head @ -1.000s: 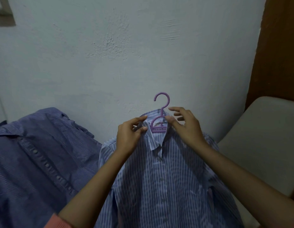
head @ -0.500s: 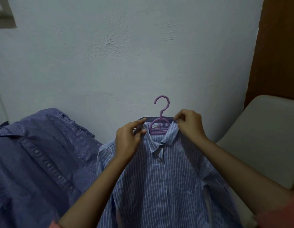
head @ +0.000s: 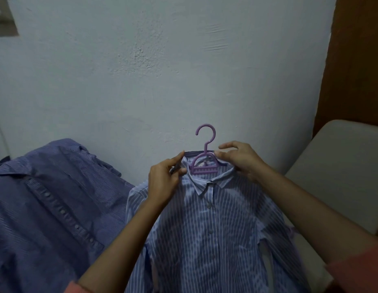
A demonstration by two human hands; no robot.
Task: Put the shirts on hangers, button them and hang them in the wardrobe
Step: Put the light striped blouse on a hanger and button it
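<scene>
Shirts lie side by side: a dark, finely striped one (head: 48,208) rumpled at left, a pale, broad-striped one (head: 209,240) flat at centre on a purple plastic hanger (head: 203,166). Left hand (head: 162,182) pinches its collar; right hand (head: 241,157) pinches the collar's other side, remaining fingers spread.

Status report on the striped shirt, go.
Left hand pinching collar. Right hand at the other side, grip unclear. Light striped shirt on purple hanger, buttoned. Nothing blocking; dark shirt waits left.
</scene>
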